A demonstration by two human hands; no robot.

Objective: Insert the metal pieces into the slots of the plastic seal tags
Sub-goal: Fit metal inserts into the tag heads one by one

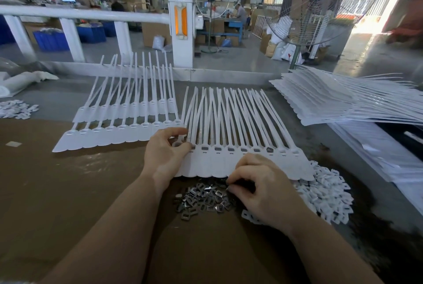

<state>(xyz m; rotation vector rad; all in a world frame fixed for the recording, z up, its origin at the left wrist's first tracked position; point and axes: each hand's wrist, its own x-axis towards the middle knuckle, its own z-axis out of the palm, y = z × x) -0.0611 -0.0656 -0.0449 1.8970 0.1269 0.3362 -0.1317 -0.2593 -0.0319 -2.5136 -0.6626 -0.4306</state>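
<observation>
You are working at a brown table (68, 192) in a busy workshop, with a joined strip of white plastic seal tags (242, 162) lying flat in front of you, its flag ends nearest you and its long thin tails running away toward the far side, fanning slightly to the right. Your left hand (164, 155) is sitting at the left end of that strip, fingers curled and pinching the head of the leftmost tag. Your right hand (258, 185) is reaching down over the near edge of the strip into the pile of small metal pieces (201, 199) just near of the tags, its fingertips drawn together at the heap; you cannot tell whether a piece is actually caught between them. Several slots along the strip are already showing dark metal inserts. A heap of small white plastic clips (327, 194) is lying to the right of the metal pieces, partly under the strip's right corner. Two more tag strips (119, 121) are lying to the far left, tails likewise pointing away. A thick stack of tag sheets (332, 100) is resting on the far right, below a large wire-guard fan (320, 2).
</observation>
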